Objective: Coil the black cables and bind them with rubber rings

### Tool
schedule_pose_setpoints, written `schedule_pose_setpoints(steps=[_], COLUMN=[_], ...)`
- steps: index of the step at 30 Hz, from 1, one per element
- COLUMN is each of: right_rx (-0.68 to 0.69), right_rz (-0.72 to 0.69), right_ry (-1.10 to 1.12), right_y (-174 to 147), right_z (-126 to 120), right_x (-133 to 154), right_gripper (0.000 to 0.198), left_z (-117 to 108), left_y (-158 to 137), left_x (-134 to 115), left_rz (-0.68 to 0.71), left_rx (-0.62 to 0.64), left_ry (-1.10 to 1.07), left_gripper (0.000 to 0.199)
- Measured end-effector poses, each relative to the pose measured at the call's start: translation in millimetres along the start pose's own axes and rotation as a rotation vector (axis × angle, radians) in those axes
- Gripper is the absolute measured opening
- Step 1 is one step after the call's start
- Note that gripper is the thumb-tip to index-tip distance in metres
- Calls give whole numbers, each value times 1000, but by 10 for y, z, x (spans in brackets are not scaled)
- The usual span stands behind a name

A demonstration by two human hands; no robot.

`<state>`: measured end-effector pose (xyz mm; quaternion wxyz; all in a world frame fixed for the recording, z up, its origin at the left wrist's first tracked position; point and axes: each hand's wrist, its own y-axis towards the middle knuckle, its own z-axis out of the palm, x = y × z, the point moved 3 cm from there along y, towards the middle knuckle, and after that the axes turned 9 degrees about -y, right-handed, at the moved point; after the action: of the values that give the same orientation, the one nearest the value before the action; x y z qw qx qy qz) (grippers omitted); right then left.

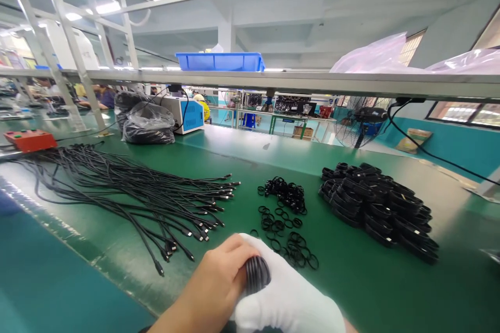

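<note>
A coiled black cable point(257, 274) is gripped between my two hands at the near edge of the table. My left hand point(219, 276), bare, wraps its fingers around the coil from the left. On the other side my right hand point(292, 296), in a white glove, closes around the same coil. Just beyond the hands lie several loose black rings point(299, 250), with a denser heap of small black rings point(285, 192) behind them. Straight black cables point(156, 187) with metal plugs spread out to the left. Bundled coils of cable point(378, 208) are piled at the right.
The green tabletop point(242, 158) runs beneath a long shelf point(297, 80) carrying a blue tray point(221, 62). At the back left stand a black plastic bag point(148, 122), a blue-and-white machine point(189, 114) and a red control box point(31, 140). A fan point(361, 119) is behind the table.
</note>
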<state>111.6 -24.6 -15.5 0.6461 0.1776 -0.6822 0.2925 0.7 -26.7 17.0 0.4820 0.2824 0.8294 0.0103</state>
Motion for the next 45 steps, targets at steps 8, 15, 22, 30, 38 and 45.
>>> schedule_pose_setpoints(steps=[8,15,22,30,38,45], right_rx=[29,20,0,-18,106,64], right_rz=[63,55,35,89,151,132], right_ry=[175,187,138,167,197,174], right_y=[-58,-35,-42,21,48,44], right_z=[-96,-79,-78,-45,-9,9], right_x=[48,-5,-3,-70,-157,-138], right_gripper=[33,38,20,18,21,21], left_z=[-9,10,77,78,34,124], left_y=[61,70,76,137,-24,-117], left_x=[39,3,107,126,142,229], left_rz=[-317,-328,-463,-462,-137,34], left_rx=[-4,-111,-150,-112,-187,-310], left_ry=[-230,-32,-338,57,-9,82], left_gripper=[15,15,6,10,22,26])
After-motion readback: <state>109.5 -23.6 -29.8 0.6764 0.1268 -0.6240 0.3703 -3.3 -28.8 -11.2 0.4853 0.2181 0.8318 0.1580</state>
